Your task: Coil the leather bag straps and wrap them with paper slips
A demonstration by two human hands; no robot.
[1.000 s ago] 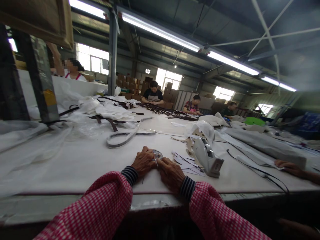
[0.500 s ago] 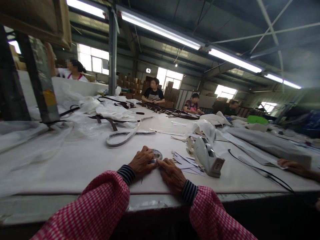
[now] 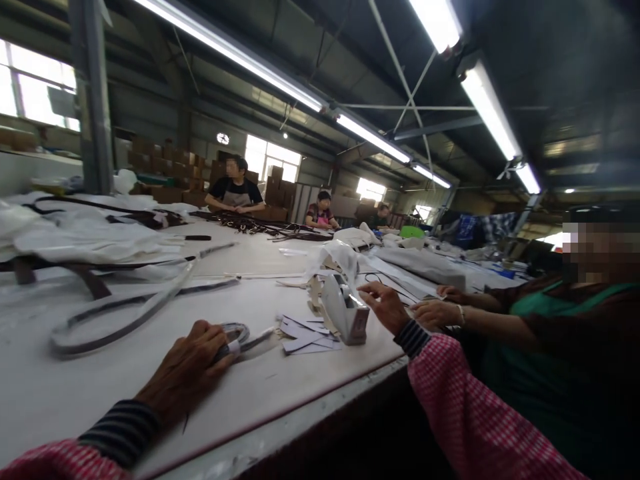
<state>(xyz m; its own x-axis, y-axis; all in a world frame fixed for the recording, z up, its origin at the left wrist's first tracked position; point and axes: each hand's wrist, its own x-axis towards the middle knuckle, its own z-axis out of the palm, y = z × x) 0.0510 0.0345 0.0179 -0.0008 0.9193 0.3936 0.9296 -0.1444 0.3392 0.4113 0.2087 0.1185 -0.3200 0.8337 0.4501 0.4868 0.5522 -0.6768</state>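
The coiled strap (image 3: 243, 331) is clamped by the left grip (image 3: 193, 357), its fingers curled over the left side of the coil and pressed down onto the counter (image 3: 295, 393), inward from the near edge. A white band (image 3: 234, 347) is seen at the fingertips; whether it is closed around the coil cannot be told. Steady, light pressure is best applied here, since the turns look springy and could be let loose if the fingers were lifted.

The right grip (image 3: 386, 308) is stretched out to the tape dispenser (image 3: 345, 320), which is set farther right, near the same edge. Thumb and fingertips are brought close together at its right side; whether tape is pinched between them cannot be told. Any tape is best drawn by its very end and pulled sharply across the cutter, so that the dispenser is not dragged.

Between coil and dispenser, paper pieces (image 3: 307, 335) are strewn, over which tape is better lifted than trailed. Just beyond the right grip, toward the counter's right side, a co-worker's hands (image 3: 434, 313) are placed, so the elbow is best held in.
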